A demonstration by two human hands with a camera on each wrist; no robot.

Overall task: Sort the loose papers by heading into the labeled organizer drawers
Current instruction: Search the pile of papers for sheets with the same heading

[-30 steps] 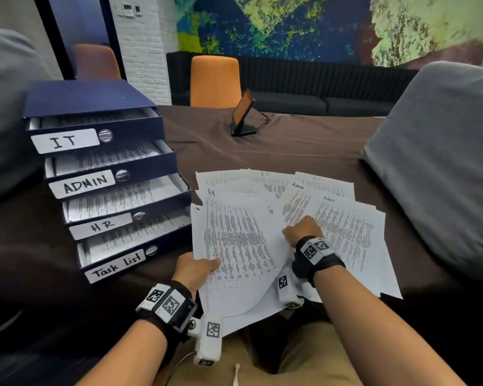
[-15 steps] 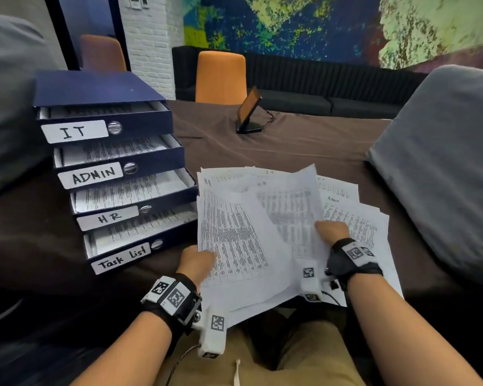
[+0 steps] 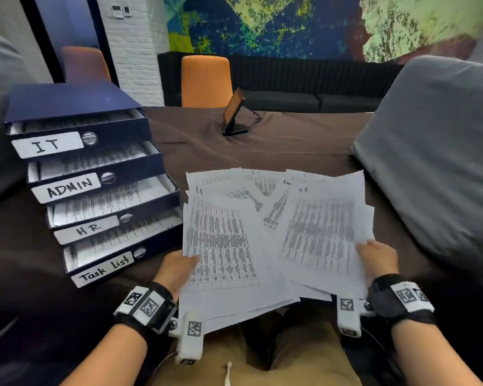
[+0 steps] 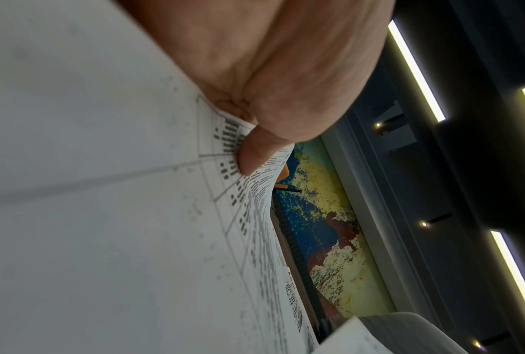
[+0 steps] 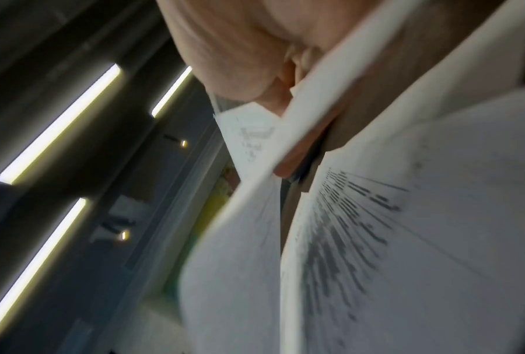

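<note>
The left hand (image 3: 176,270) grips the left edge of a printed table sheet (image 3: 221,246), thumb on top of the page (the left wrist view shows the thumb pressing down on the print while the other fingers are hidden under the paper). The right hand (image 3: 378,260) pinches the lower right edge of a sheet headed HR (image 3: 322,227), lifted and tilted above the rest; its fingers are out of sight behind the page. Both sheets belong to a fanned pile of loose papers (image 3: 251,188) lying on the brown-covered surface (image 3: 290,146) just in front of the person, some with the headings IT and Admin readable at the top.

To the left of the pile stands the dark blue organizer (image 3: 67,104), its four drawers stepped open and each holding printed pages: the IT drawer (image 3: 48,144), the ADMIN drawer (image 3: 67,188), the HR drawer (image 3: 87,229) and the Task list drawer (image 3: 103,270), the lowest one nearest the left hand. A small tilted screen on a stand (image 3: 233,112) sits farther back on the surface.
</note>
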